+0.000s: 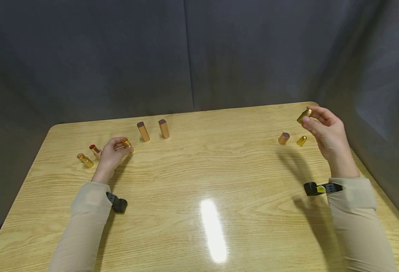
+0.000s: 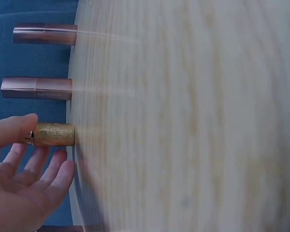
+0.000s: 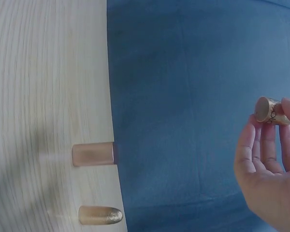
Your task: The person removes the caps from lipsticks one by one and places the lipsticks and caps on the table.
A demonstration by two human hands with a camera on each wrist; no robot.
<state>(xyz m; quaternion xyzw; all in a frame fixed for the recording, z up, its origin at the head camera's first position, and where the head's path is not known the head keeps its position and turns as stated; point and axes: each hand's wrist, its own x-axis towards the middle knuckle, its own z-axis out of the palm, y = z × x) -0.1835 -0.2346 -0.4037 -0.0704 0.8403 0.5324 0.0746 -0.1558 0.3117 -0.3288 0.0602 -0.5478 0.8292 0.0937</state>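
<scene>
On the table's left part, my left hand [image 1: 112, 155] pinches a gold lipstick tube [image 1: 128, 145]; in the left wrist view the fingers hold the upper end of this gold tube [image 2: 54, 134], its base at the table surface. My right hand [image 1: 331, 134] is raised over the right rear of the table, pinching a gold cap [image 1: 304, 116] between thumb and fingers. The right wrist view shows the round end of that cap [image 3: 264, 109], with lettering on its side. Below the right hand stand a copper cap [image 1: 284, 138] and a rounded gold cap [image 1: 302, 141].
Two closed copper tubes [image 1: 143, 132] [image 1: 164, 129] stand near the back edge, right of my left hand. An uncapped red lipstick [image 1: 95, 151] and another gold tube [image 1: 85, 160] stand left of that hand. A dark curtain [image 1: 192, 56] hangs behind the wooden table [image 1: 185, 173].
</scene>
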